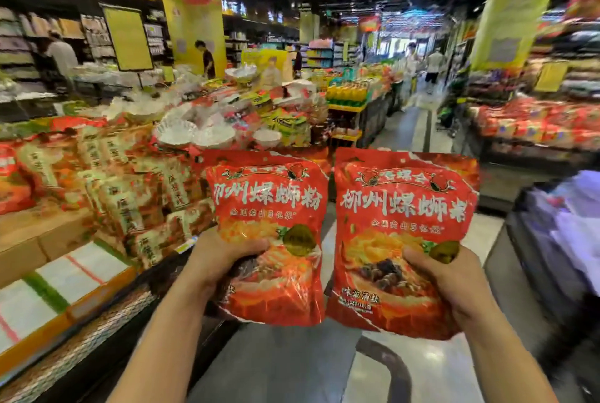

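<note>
Above the grey aisle floor, just off the right edge of the display stand (107,289), I hold up two matching red pouches side by side, close together with only a narrow gap between them. My left hand (220,259) grips the left pouch (269,204) at its lower left edge, thumb curled over the front. My right hand (454,282) clamps the right pouch (402,208) at its lower right edge in the same way.

Both are glossy, crinkled plastic, flat and roughly rectangular. Large white characters across each read 柳州螺蛳粉, though the last one on the right pouch is smeared. The smaller lines beneath are too blurred to read. Below them is a printed picture of yellow noodles and a dark green round seal.

On the stand lie stacked orange noodle packets (126,204) with vertical lettering, beside cardboard cartons (42,240).
</note>
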{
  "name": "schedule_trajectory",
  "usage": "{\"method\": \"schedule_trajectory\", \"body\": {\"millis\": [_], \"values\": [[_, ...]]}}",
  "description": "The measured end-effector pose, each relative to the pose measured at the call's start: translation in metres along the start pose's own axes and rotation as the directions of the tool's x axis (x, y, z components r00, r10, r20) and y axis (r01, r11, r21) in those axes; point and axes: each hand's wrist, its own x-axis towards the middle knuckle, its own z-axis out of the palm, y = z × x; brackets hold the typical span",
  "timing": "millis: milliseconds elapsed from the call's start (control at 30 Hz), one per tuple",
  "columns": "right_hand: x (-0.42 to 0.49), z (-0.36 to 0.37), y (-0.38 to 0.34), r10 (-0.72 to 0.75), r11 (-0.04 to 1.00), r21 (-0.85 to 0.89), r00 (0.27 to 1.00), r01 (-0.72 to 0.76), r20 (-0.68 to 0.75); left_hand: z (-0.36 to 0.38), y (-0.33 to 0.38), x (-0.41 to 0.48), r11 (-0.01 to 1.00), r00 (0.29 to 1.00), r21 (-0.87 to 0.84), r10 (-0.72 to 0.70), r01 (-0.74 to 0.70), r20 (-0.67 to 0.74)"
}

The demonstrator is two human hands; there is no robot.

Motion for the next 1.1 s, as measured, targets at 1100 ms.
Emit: {"method": "schedule_trajectory", "body": {"millis": [1100], "values": [[0.703,-0.082,0.111,0.027,0.999,0.036,0.940,-0.016,-0.341,0.443,0.028,0.704,0.998,0.949,0.066,-0.033,0.013,0.315]]}}
